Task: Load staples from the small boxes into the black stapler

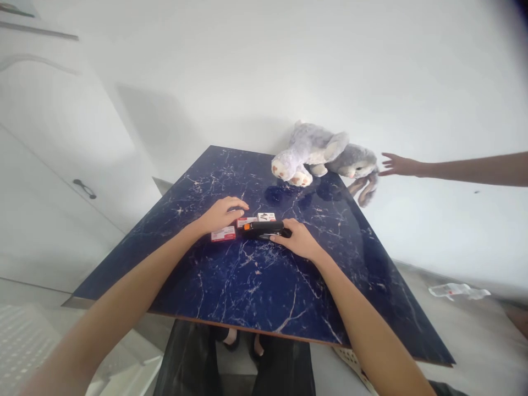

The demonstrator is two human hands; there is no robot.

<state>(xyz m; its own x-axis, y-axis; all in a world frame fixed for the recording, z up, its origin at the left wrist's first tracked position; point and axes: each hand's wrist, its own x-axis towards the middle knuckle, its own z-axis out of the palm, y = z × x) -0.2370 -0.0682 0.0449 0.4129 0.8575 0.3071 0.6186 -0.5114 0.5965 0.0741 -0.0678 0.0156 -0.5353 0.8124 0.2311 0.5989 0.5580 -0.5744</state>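
A black stapler with an orange tip (264,227) lies on the dark blue marbled table (256,286). My right hand (297,239) grips its right end, fingers curled round it. My left hand (223,213) rests with fingers stretched flat over small red and white boxes (223,234), touching the one nearest the stapler (246,221). A third small white box (267,216) sits just behind the stapler.
A grey plush rabbit (322,157) lies at the table's far right corner. Another person's hand (398,165) reaches in from the right towards it. White cabinet doors (61,181) stand on the left. A crumpled plastic wrapper (457,290) lies on the floor at right.
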